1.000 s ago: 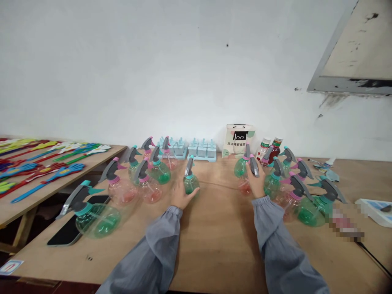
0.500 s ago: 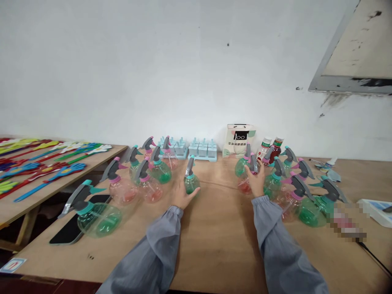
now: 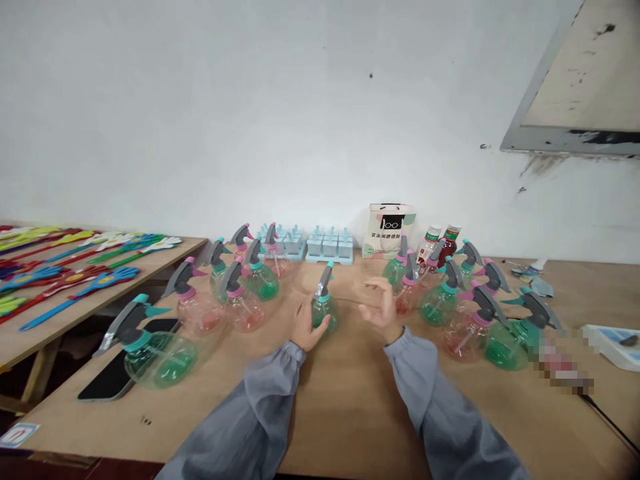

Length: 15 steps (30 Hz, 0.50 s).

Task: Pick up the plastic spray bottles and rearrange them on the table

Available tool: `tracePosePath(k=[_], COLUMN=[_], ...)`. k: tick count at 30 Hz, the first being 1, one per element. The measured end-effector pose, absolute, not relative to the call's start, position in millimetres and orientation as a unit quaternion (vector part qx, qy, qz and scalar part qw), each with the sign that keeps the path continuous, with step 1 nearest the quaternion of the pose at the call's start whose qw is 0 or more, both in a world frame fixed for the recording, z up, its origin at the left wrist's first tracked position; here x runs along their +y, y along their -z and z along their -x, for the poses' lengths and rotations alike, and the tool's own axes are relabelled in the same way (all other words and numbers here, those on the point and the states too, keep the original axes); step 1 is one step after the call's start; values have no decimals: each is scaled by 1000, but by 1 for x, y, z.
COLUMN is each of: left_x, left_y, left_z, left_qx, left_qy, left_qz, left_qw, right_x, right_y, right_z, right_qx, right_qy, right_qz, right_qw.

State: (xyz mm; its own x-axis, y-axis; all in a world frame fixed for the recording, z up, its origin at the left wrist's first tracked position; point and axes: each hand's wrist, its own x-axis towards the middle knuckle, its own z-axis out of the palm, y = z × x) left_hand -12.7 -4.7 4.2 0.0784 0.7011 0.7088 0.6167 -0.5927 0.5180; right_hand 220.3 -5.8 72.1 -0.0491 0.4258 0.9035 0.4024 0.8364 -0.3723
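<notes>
My left hand (image 3: 307,327) is wrapped round a small green spray bottle (image 3: 324,303) with a grey trigger and teal collar, standing upright near the middle of the wooden table (image 3: 350,393). My right hand (image 3: 383,307) hovers just to the right of it, fingers spread and holding nothing. A pink spray bottle (image 3: 407,293) stands alone just right of that hand, in front of the right-hand group of bottles.
Several green and pink spray bottles cluster at the left (image 3: 240,293) and right (image 3: 480,313). A green bottle (image 3: 157,350) lies beside a black phone (image 3: 107,377). Blue ice-pop moulds (image 3: 330,245), a carton (image 3: 389,230) and two drink bottles (image 3: 440,243) line the wall. Coloured clapper toys (image 3: 75,267) cover a side table.
My right hand let go of the pink bottle at the right group and moved left toward the middle. My left hand slid the green bottle a little to the right.
</notes>
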Motion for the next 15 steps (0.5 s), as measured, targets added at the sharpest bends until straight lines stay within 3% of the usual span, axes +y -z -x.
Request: tracePosePath(k=[10, 15], left_x=[-27, -14], left_y=[3, -28], left_z=[-9, 44], left_qx=[341, 403], left_qy=[-420, -561], left_qz=[-841, -695], left_qw=[-16, -201], right_x=[-9, -8], right_y=[-43, -57], right_z=[-179, -186], right_qx=[-710, -700], right_qy=[-228, -250], right_qz=[385, 366], right_qw=[544, 560])
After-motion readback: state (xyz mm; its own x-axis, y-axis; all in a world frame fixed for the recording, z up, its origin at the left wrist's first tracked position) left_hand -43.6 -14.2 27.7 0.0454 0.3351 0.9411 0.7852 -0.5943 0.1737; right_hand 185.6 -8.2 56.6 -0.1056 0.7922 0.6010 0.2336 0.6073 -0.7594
